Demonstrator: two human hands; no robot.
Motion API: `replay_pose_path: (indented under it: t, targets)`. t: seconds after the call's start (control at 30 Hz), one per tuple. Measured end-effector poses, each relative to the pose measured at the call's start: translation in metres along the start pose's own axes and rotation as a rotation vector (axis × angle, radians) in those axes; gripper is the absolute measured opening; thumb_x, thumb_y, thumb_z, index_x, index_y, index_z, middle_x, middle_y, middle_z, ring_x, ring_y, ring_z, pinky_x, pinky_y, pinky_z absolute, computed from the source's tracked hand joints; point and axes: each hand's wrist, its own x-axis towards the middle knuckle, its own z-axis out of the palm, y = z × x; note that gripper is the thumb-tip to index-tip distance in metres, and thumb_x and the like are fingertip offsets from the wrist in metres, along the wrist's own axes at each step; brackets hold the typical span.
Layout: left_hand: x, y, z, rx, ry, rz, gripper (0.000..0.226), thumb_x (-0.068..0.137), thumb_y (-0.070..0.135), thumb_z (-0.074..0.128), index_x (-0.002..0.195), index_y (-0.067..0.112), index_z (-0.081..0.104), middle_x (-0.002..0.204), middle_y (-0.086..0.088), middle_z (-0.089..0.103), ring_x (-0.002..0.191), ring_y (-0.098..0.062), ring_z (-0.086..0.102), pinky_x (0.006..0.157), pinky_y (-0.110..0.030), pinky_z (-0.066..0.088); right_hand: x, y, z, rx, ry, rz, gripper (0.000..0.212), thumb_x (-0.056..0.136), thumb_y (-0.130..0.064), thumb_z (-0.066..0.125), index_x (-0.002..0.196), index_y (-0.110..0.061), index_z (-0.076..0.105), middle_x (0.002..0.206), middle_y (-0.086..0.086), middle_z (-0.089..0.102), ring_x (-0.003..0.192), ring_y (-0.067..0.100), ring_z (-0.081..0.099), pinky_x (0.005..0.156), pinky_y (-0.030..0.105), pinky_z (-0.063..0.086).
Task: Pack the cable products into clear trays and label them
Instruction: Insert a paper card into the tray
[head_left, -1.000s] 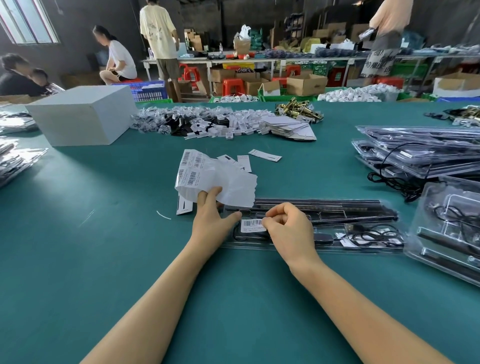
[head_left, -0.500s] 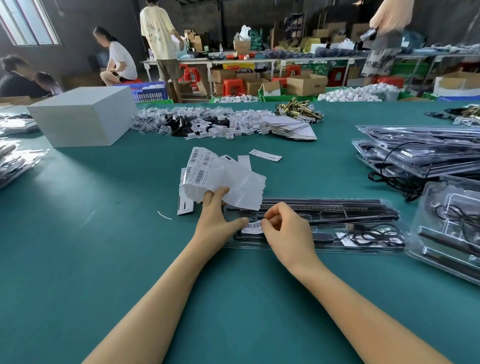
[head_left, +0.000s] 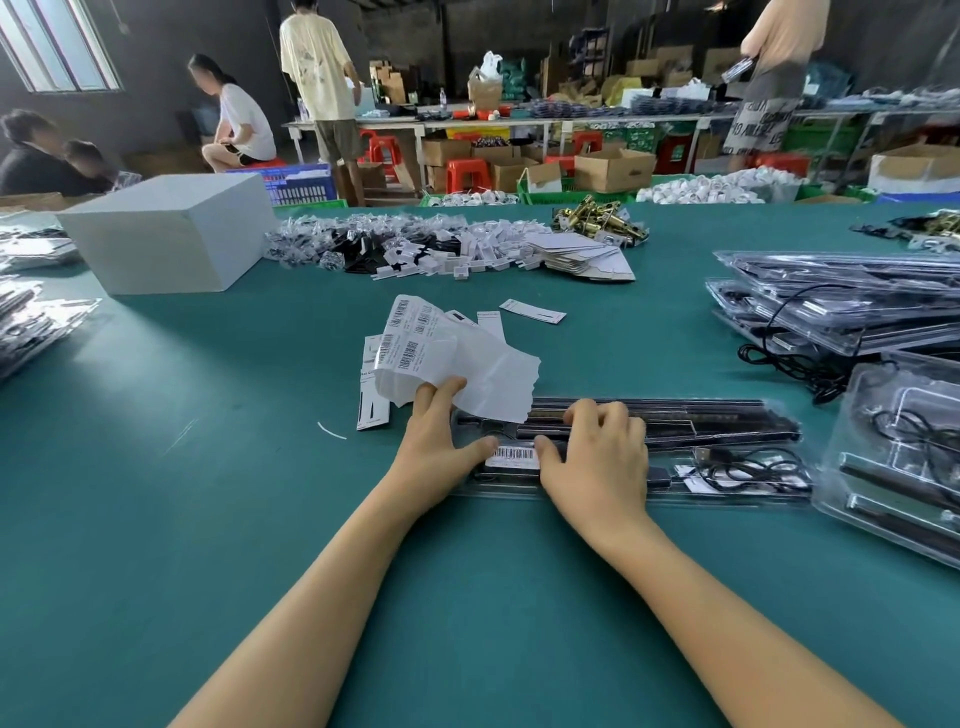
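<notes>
Green work table (head_left: 156, 519), head view. A closed clear tray (head_left: 727, 499) lies flat near the table's middle, long side running left to right; inside it are long black bars toward the far side and a coiled black USB cable (head_left: 748, 465) at the near right end.

A white barcode label (head_left: 511, 456) sits on the tray lid near its left end. Left hand (head_left: 441, 441): thumb tip touches the label's left edge, while the fingers curl round and hold a crumpled label backing sheet (head_left: 467, 374), which carries several unpeeled barcode labels at its far left. Right hand (head_left: 597, 457): laid on the tray lid, thumb at the label's right edge, fingers bent with their tips on the lid over the black bars; it holds nothing.

Loose paper strips (head_left: 532, 310) lie on the table beyond the sheet. A stack of filled clear trays (head_left: 831, 301) sits toward the right edge, an open tray (head_left: 909, 457) near it. A white box (head_left: 166, 231) stands at the far left; a heap of small bagged parts (head_left: 415, 247) lies along the far edge.
</notes>
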Motion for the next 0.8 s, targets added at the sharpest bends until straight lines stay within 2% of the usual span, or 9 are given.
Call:
replay_pose_path:
  t: [0.17, 0.27, 0.37, 0.57, 0.7, 0.73, 0.77, 0.8]
  targets:
    - [-0.001, -0.003, -0.005, 0.037, -0.084, -0.026, 0.086, 0.080, 0.029, 0.076, 0.147, 0.019, 0.023, 0.132, 0.006, 0.024, 0.132, -0.012, 0.025, 0.105, -0.021, 0.020, -0.004, -0.003, 0.005, -0.073, 0.017, -0.038, 0.031, 0.094, -0.039, 0.048, 0.112, -0.014, 0.051, 0.117, 0.006, 0.047, 0.104, 0.028, 0.040, 0.086, 0.036, 0.033]
    - [-0.001, -0.003, -0.004, 0.031, -0.097, -0.040, 0.098, 0.072, 0.037, 0.082, 0.148, 0.022, 0.021, 0.130, 0.009, 0.024, 0.130, -0.009, 0.024, 0.107, -0.022, 0.021, -0.006, -0.002, 0.007, -0.089, 0.033, -0.081, 0.048, 0.089, -0.057, 0.046, 0.107, -0.013, 0.054, 0.111, 0.006, 0.049, 0.101, 0.028, 0.042, 0.084, 0.038, 0.034]
    - [0.000, -0.005, -0.003, 0.028, -0.101, -0.023, 0.093, 0.076, 0.033, 0.080, 0.148, 0.021, 0.022, 0.131, 0.008, 0.024, 0.132, -0.011, 0.024, 0.108, -0.023, 0.021, -0.005, 0.002, 0.006, -0.074, -0.014, -0.078, 0.053, 0.084, -0.063, 0.050, 0.109, -0.017, 0.055, 0.112, 0.003, 0.048, 0.102, 0.026, 0.041, 0.086, 0.037, 0.033]
    - [0.000, -0.008, -0.003, -0.020, -0.077, -0.027, 0.077, 0.083, 0.020, 0.071, 0.146, 0.022, 0.026, 0.129, 0.007, 0.027, 0.123, -0.011, 0.033, 0.104, -0.021, 0.025, 0.000, 0.007, -0.001, 0.073, -0.058, -0.110, 0.026, 0.094, -0.035, 0.053, 0.114, -0.019, 0.058, 0.114, 0.000, 0.052, 0.104, 0.022, 0.040, 0.088, 0.031, 0.035]
    - [-0.001, -0.008, -0.002, -0.110, 0.116, -0.005, 0.056, 0.088, -0.005, 0.053, 0.139, 0.014, 0.040, 0.129, 0.006, 0.035, 0.116, -0.015, 0.047, 0.102, -0.020, 0.038, 0.003, 0.010, -0.014, 0.112, -0.025, -0.140, 0.019, 0.093, -0.019, 0.053, 0.111, -0.012, 0.058, 0.108, 0.004, 0.052, 0.101, 0.024, 0.047, 0.079, 0.031, 0.036]
    - [-0.001, -0.008, -0.003, -0.160, 0.182, -0.028, 0.054, 0.089, -0.009, 0.048, 0.138, 0.013, 0.042, 0.131, 0.005, 0.036, 0.117, -0.017, 0.049, 0.097, -0.013, 0.040, 0.006, 0.012, -0.019, 0.078, 0.001, -0.172, 0.020, 0.094, -0.025, 0.054, 0.109, -0.012, 0.058, 0.104, 0.004, 0.053, 0.098, 0.025, 0.050, 0.077, 0.031, 0.036]
    - [-0.001, -0.007, -0.005, -0.203, 0.234, -0.057, 0.053, 0.089, -0.009, 0.046, 0.137, 0.014, 0.043, 0.132, 0.006, 0.036, 0.118, -0.016, 0.050, 0.090, -0.007, 0.041, 0.008, 0.013, -0.024, 0.022, -0.001, -0.206, 0.028, 0.094, -0.037, 0.053, 0.109, -0.013, 0.058, 0.102, 0.003, 0.054, 0.098, 0.025, 0.051, 0.076, 0.032, 0.037]
    - [0.000, -0.006, -0.006, -0.247, 0.269, -0.081, 0.053, 0.090, -0.008, 0.046, 0.137, 0.017, 0.043, 0.132, 0.007, 0.035, 0.118, -0.015, 0.051, 0.087, -0.007, 0.041, 0.011, 0.014, -0.028, -0.045, -0.049, -0.224, 0.043, 0.091, -0.053, 0.048, 0.112, -0.016, 0.057, 0.105, 0.002, 0.055, 0.101, 0.024, 0.051, 0.079, 0.033, 0.038]
